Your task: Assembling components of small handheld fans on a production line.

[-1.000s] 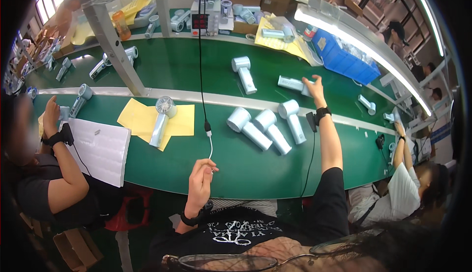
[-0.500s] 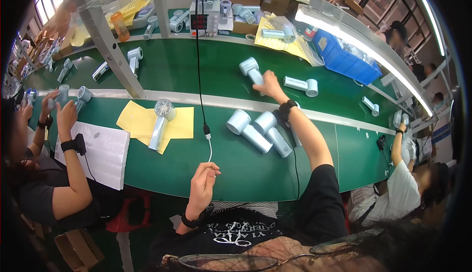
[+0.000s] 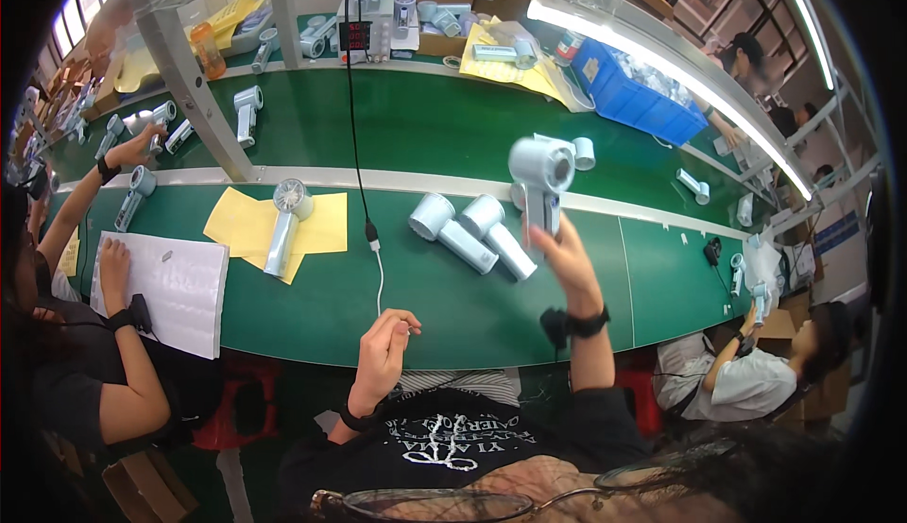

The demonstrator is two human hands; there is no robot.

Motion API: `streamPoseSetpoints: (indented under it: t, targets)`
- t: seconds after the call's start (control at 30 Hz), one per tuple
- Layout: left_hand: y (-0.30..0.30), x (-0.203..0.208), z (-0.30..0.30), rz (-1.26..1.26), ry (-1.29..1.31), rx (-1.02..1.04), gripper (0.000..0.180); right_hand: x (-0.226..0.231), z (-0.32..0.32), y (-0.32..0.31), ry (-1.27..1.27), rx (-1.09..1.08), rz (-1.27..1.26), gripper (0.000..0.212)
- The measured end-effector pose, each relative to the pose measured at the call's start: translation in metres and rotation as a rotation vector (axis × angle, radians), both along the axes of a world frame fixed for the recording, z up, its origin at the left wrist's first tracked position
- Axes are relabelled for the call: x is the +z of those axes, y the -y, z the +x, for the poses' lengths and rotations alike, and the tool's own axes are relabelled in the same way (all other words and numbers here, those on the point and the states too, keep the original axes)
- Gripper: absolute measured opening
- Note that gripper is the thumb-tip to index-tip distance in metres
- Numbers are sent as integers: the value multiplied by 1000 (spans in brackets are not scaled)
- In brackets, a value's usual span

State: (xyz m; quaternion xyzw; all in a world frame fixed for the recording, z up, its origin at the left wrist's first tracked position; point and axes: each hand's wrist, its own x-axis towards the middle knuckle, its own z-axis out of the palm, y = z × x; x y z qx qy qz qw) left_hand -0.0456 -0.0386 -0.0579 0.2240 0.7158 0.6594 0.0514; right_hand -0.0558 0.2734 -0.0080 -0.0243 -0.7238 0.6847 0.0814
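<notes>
My right hand (image 3: pixel 571 263) is closed round the handle of a light blue handheld fan (image 3: pixel 542 169), held upright over the table with its round head on top. My left hand (image 3: pixel 383 348) is near the front edge, fingers curled on the lower end of a white cable (image 3: pixel 381 282); the tip is hidden in them. That cable joins a black cord hanging from above at a black connector (image 3: pixel 371 232). Between my hands and farther back, two light blue handheld fans, one (image 3: pixel 457 234) left of the other (image 3: pixel 499 238), lie on the green table.
Another handheld fan (image 3: pixel 282 240) lies on yellow paper (image 3: pixel 326 222) to the left. Behind a metal rail stands a blue bin (image 3: pixel 635 98), with one more fan (image 3: pixel 584 153) near the rail. Co-workers sit at both sides; one person's arm (image 3: pixel 132 358) rests by white sheets (image 3: pixel 194 282).
My right hand has picked up a fan from beyond the rail and brought it nearer, turning it upright. My left hand keeps its hold on the cable. The left co-worker's arm has reached farther out.
</notes>
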Motion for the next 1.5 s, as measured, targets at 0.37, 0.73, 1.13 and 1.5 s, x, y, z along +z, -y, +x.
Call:
streamPoseSetpoints:
  t: [0.37,0.73,1.13,1.5]
  targets:
    - [-14,10,15,66,-56,-161,29,-9,62,85,-75,13,-634,64]
    - [-41,28,27,21,-128,-252,10,-13,54,117,-125,158,-1032,59]
    - [-50,25,22,16,-162,-67,6,-33,50,136,-159,75,-897,59]
    - [-42,31,22,-133,-72,-98,10,-59,48,143,-341,12,-615,55]
